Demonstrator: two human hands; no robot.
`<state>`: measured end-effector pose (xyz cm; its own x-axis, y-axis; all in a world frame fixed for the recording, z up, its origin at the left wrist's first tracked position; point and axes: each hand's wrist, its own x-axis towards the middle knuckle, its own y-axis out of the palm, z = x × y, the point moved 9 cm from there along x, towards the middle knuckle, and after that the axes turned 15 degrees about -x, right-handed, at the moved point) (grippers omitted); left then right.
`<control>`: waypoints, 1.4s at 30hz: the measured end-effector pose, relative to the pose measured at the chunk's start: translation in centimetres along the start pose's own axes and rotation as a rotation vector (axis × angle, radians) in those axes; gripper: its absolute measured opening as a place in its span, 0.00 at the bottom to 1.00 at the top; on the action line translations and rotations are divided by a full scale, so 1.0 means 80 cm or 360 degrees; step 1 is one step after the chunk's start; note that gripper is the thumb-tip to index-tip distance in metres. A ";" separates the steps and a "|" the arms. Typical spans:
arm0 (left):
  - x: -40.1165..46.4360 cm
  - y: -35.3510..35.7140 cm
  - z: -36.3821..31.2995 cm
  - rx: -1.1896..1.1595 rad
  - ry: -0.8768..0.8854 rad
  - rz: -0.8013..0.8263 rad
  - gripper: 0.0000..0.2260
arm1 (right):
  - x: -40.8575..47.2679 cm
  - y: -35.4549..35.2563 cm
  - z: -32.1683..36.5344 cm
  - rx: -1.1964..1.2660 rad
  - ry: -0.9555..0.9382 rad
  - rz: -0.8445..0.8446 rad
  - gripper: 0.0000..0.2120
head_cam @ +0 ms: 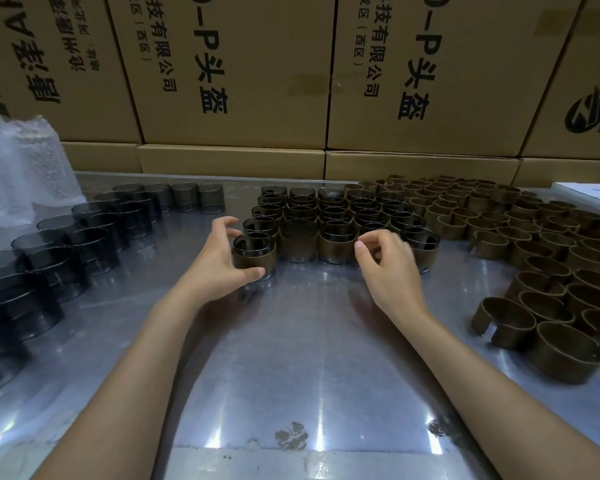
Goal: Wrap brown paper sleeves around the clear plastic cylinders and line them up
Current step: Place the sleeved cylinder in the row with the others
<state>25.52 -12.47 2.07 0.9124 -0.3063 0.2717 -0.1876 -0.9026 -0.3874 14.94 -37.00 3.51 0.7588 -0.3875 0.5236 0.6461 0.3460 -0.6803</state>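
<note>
Left hand (219,263) is curling its thumb and fingers around a sleeved cylinder (254,258) sitting on the table (309,358) at the front-left of the lined-up rows, right hand (387,261) is hovering nearby, loosely curled, holding nothing.

We figured this was a packing or assembly spot in a small factory or warehouse. A wall of stacked cardboard cartons (326,81) with big printed Chinese characters stood right behind the bench, and the worktop (309,358) was shiny sheet metal, scuffed and stained. Everything was there in bulk: dozens of loose brown paper sleeves (534,258) spread on the right, rows of bare clear cylinders (84,237) on the left, and a block of sleeved cylinders (326,220) lined up in the middle. Some bubble wrap (18,168) sat bunched in the far left corner.
</note>
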 end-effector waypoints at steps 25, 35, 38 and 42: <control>0.006 0.022 -0.010 0.0237 0.0286 -0.0159 0.32 | 0.027 0.025 -0.059 -0.1015 0.0291 0.0227 0.45; 0.014 0.023 -0.008 0.0245 0.0300 -0.0190 0.31 | 0.037 0.030 -0.058 -0.1043 0.0296 0.0225 0.46; 0.015 0.023 -0.007 0.0245 0.0301 -0.0196 0.32 | 0.039 0.032 -0.058 -0.1052 0.0301 0.0265 0.46; 0.016 0.024 -0.005 0.0253 0.0288 -0.0183 0.33 | 0.036 0.018 -0.021 -0.0958 0.0021 0.0008 0.38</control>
<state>26.15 -14.73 2.05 0.8416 -0.2667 0.4696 -0.0140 -0.8800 -0.4747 17.94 -39.05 3.15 0.7581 -0.3991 0.5158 0.4794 -0.1953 -0.8556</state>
